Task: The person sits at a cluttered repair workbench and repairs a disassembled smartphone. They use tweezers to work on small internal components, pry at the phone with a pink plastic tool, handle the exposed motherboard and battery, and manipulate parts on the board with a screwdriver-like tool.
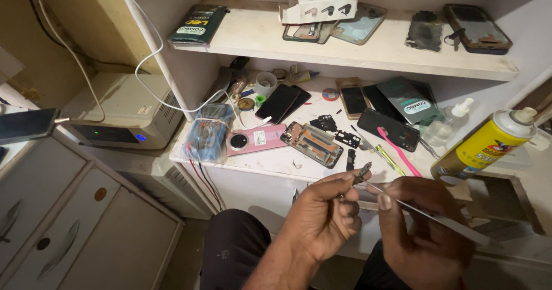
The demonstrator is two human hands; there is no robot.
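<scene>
My left hand (322,212) pinches a small dark phone part (362,173) between thumb and fingers, in front of the white bench edge. My right hand (422,224) holds metal tweezers (443,221) whose tips reach toward that part. Both hands hover above my lap, close together. Just beyond them on the bench lies an opened phone frame (313,143) beside a pink phone back (253,140) and several small dark parts (336,132).
A yellow spray can (483,143), a clear pump bottle (445,126), a pink toothbrush (397,149) and several phones lie on the bench. The upper shelf (345,51) carries phone cases and a box. A white power unit (123,112) and drawers stand at left.
</scene>
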